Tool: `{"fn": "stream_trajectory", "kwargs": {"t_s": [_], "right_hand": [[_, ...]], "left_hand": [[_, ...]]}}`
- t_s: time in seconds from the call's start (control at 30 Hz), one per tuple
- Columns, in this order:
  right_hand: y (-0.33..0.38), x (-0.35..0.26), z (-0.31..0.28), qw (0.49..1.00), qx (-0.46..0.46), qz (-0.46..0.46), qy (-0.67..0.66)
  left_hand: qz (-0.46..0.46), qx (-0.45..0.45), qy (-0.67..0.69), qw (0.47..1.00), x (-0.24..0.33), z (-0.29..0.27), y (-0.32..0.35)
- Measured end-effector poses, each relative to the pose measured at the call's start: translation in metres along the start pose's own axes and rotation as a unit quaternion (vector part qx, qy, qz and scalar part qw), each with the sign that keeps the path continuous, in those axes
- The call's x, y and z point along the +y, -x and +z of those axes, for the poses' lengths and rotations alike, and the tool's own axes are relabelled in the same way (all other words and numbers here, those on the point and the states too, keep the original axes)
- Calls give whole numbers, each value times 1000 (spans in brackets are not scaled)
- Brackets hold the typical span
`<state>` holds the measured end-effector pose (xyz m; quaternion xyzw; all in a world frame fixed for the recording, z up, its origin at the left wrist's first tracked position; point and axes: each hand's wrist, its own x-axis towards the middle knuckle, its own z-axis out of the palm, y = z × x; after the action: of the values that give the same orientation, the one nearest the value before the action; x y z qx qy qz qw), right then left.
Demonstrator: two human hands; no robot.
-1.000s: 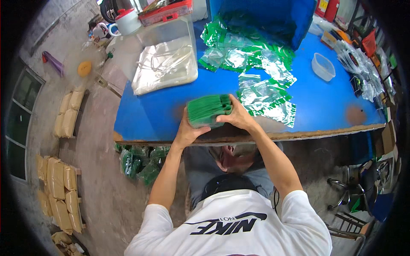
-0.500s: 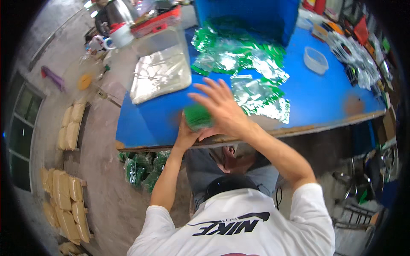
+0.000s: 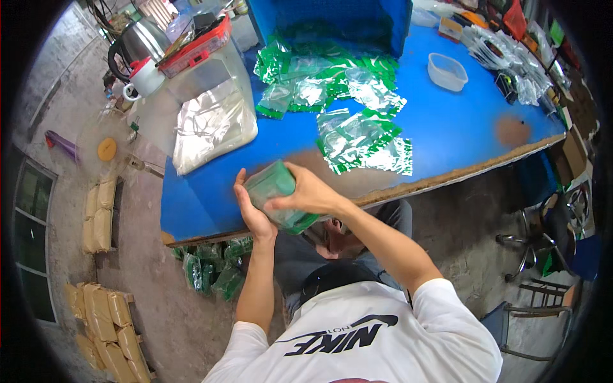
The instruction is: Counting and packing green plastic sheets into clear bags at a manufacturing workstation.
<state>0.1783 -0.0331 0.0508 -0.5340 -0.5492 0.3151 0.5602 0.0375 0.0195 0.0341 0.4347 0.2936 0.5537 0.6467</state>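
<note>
A thick bundle of clear and green plastic packets (image 3: 265,185) is held tilted just over the table's front edge. My left hand (image 3: 257,217) cups its left side, with the palm turned up and the fingers along it. From the right, my right hand (image 3: 308,193) wraps over the bundle, thumb pressed on its near face. Beyond my hands, more green and clear packets (image 3: 364,137) lie in loose overlapping piles. To the left, a clear bin (image 3: 246,131) contains a stack of clear plastic bags (image 3: 211,121).
The blue table (image 3: 447,127) has a worn wooden front edge. At its back stands an open blue crate (image 3: 332,16). A small clear tub (image 3: 447,73) sits to the right, a kettle (image 3: 142,45) and white mug (image 3: 147,78) far left. Green bundles (image 3: 214,268) lie below the table.
My right hand has come down from its raised, spread position and now grips the bundle. The bundle has turned, showing a clear face. The view has shifted, so the table appears further left.
</note>
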Motion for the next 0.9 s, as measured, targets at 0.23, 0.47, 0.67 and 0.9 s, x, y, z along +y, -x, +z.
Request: {"fn": "stream_trajectory", "kwargs": {"t_s": [0.23, 0.47, 0.67, 0.9], "right_hand": [[13, -5, 7, 991, -28, 13, -134], [30, 45, -34, 917, 33, 211, -336], [43, 61, -43, 901, 37, 262, -344], [41, 69, -46, 898, 6, 257, -358]], "left_hand": [[131, 1, -171, 977, -12, -2, 1], [147, -60, -303, 940, -24, -15, -75], [204, 69, -605, 766, 2, -113, -270], [92, 37, -602, 792, -7, -143, -309]]}}
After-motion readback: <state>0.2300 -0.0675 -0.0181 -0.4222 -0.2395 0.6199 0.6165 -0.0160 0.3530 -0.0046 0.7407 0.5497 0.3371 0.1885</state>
